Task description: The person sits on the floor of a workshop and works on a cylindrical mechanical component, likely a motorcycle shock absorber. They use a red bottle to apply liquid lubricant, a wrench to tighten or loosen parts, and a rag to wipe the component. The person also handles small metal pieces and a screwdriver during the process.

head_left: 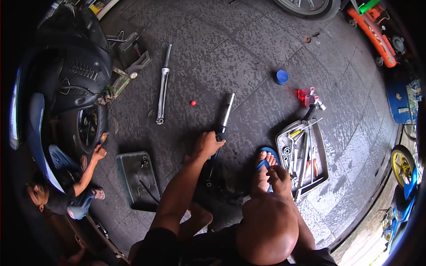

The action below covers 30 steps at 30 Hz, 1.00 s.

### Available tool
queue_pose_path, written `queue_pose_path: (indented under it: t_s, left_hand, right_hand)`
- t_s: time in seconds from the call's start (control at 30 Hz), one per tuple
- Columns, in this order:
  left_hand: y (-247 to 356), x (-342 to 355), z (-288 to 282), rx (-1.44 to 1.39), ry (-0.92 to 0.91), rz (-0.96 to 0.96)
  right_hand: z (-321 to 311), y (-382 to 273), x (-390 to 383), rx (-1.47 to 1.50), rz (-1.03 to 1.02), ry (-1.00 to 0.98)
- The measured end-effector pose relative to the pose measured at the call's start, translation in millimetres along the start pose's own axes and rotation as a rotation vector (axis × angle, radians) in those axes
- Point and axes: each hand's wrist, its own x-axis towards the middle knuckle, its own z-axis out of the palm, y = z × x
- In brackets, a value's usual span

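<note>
My left hand point(207, 145) is closed around a motorcycle fork leg point(227, 113), gripping it near the middle. The fork's chrome tube points away from me, and its dark lower part runs back beneath my forearm, partly hidden. Over my sandalled foot point(265, 160), beside my bent knee, is my right hand point(279, 178). Its fingers are curled together; whatever they may hold is too small to make out. A second, silver fork leg point(163, 88) lies on the floor farther left. Between the two legs sits a small red ball-shaped piece point(193, 103).
Right of my foot stands a metal tray point(325, 165) of wrenches and pliers. Beyond it are red pieces point(304, 96) and a blue round container point(282, 77). A dark tray point(128, 186) lies left. Another person point(82, 184) crouches by a scooter point(73, 71). An orange compressor point(375, 40) stands far right.
</note>
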Motion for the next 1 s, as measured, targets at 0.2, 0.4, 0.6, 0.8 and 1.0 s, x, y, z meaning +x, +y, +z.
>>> queue_pose_path:
  t_s: [0.2,0.4,0.6,0.8,1.0]
  left_hand:
    - [51.2,-27.3,-17.8,-0.138,0.377,-0.011]
    - [155.3,-75.5,54.3,-0.777,0.461,0.545]
    - [108.6,-71.2,21.2,-0.43,-0.132,0.78]
    - [49.8,-4.1,-117.2,-0.311,0.272,0.845]
    - [79.1,-21.3,-256.2,-0.405,0.158,0.322]
  right_hand:
    - [20.6,-48.2,51.2,0.172,0.161,-0.379]
    - [36.3,-41.3,92.6,0.56,0.218,-0.296]
    - [0.5,-23.4,65.0,-0.193,-0.104,0.211]
    - [-75.0,-23.3,82.9,-0.777,0.184,0.462]
    - [-122.9,19.0,-6.3,-0.886,-0.444,0.391]
